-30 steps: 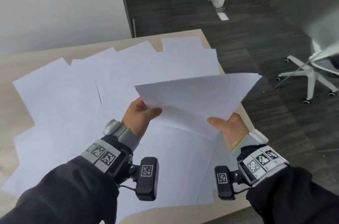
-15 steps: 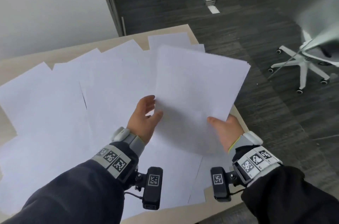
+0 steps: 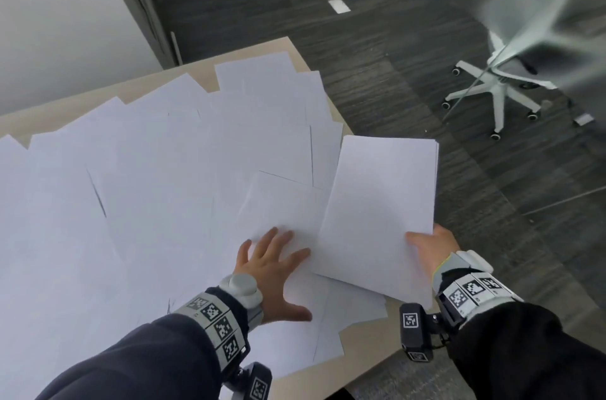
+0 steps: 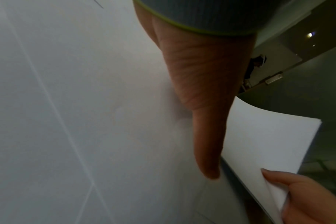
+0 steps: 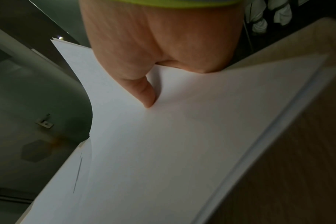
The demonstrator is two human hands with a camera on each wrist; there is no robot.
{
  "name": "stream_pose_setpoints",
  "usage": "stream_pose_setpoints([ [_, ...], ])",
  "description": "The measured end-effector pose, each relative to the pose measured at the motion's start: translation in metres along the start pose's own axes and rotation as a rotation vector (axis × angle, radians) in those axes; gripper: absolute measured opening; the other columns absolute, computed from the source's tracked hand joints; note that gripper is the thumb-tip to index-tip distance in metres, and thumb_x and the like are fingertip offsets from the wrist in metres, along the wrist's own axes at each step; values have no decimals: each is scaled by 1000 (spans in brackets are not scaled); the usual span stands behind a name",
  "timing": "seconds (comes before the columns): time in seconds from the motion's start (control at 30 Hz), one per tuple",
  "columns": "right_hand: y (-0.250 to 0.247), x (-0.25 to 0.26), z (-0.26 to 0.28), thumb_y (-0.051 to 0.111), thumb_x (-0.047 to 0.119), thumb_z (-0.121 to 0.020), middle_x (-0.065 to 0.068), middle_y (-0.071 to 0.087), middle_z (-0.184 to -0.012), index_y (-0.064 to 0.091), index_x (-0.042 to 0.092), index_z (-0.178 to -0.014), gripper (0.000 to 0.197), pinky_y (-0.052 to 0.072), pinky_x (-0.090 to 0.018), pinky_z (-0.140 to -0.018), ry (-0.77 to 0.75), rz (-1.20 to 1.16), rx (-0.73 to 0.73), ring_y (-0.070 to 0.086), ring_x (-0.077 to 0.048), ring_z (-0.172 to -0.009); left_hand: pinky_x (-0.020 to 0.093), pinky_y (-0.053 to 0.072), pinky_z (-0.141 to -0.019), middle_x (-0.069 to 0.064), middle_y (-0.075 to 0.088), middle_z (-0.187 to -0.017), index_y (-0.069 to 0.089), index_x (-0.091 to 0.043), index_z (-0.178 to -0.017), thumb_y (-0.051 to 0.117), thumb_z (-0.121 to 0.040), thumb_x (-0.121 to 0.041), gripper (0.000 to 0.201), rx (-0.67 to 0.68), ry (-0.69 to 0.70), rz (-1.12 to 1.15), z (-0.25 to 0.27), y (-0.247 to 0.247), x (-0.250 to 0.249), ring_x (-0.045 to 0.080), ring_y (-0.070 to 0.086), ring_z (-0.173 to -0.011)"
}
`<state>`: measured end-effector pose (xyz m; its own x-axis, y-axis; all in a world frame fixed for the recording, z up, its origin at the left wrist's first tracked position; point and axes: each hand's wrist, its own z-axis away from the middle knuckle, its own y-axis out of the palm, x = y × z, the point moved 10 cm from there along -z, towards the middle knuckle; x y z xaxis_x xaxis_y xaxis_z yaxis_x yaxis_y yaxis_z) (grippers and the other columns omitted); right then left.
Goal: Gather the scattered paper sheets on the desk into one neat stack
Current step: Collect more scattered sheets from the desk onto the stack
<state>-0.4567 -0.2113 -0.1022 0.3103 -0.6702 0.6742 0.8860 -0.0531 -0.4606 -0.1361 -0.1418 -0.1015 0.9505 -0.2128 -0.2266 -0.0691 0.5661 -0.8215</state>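
Observation:
Many white paper sheets (image 3: 157, 176) lie overlapped across the light wooden desk (image 3: 252, 52). My right hand (image 3: 429, 245) pinches a thin gathered stack of sheets (image 3: 383, 202) at its near right corner, thumb on top, and holds it over the desk's right edge. In the right wrist view the thumb (image 5: 144, 92) presses on that stack (image 5: 163, 144). My left hand (image 3: 272, 265) lies flat with fingers spread on a loose sheet (image 3: 282, 202) just left of the stack. The left wrist view shows its thumb (image 4: 207, 144) on the paper beside the held stack (image 4: 269, 144).
The desk's right edge (image 3: 367, 347) runs close under my right hand, with dark carpet floor (image 3: 410, 48) beyond it. A white office chair base (image 3: 498, 94) stands on the floor at the right. A white wall (image 3: 59, 15) rises behind the desk.
The left hand has let go of the stack and come down flat on a loose sheet. The right hand alone has carried the stack to the right, over the desk edge.

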Motion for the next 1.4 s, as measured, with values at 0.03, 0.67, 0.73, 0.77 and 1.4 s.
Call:
stream_pose_setpoints([
  [0.03,1,-2,1,57,6,-87,-2,66,-80,64,20,-89,16,50,-38,-83,4,9,7,62,-28,-82,59,-11,-120,-11,-21,-165,-4,-53,-153,55,-56,-93,121,24,-2,-30,-2,5,3,21,-30,-150],
  [0.67,23,4,4,59,5,-87,1,68,-82,65,21,-90,17,52,-35,-82,-27,35,82,64,-25,-80,49,-3,-125,-13,-29,-163,-16,-42,-156,51,-70,-90,119,-132,-270,119,-6,-6,71,20,-25,-152],
  [0.73,26,6,5,60,4,-87,2,68,-84,65,18,-98,19,52,-36,-83,-36,41,96,65,-26,-82,47,0,-126,-15,-24,-165,-12,-39,-158,57,-75,-83,116,-167,-267,165,-5,-11,73,17,-21,-153],
  [0.77,28,6,5,60,3,-88,3,67,-84,65,18,-100,20,51,-35,-82,-39,36,104,64,-24,-81,44,2,-126,-15,-21,-166,-9,-37,-159,59,-77,-80,115,-186,-272,189,-4,-12,75,15,-18,-154],
  [1.4,58,3,29,59,2,-90,-7,73,-95,67,13,-113,27,54,-39,-80,-23,-228,254,68,-27,-88,24,21,-119,-14,45,-153,48,-32,-148,57,-73,-85,92,-398,-145,533,5,-64,40,9,31,-148],
])
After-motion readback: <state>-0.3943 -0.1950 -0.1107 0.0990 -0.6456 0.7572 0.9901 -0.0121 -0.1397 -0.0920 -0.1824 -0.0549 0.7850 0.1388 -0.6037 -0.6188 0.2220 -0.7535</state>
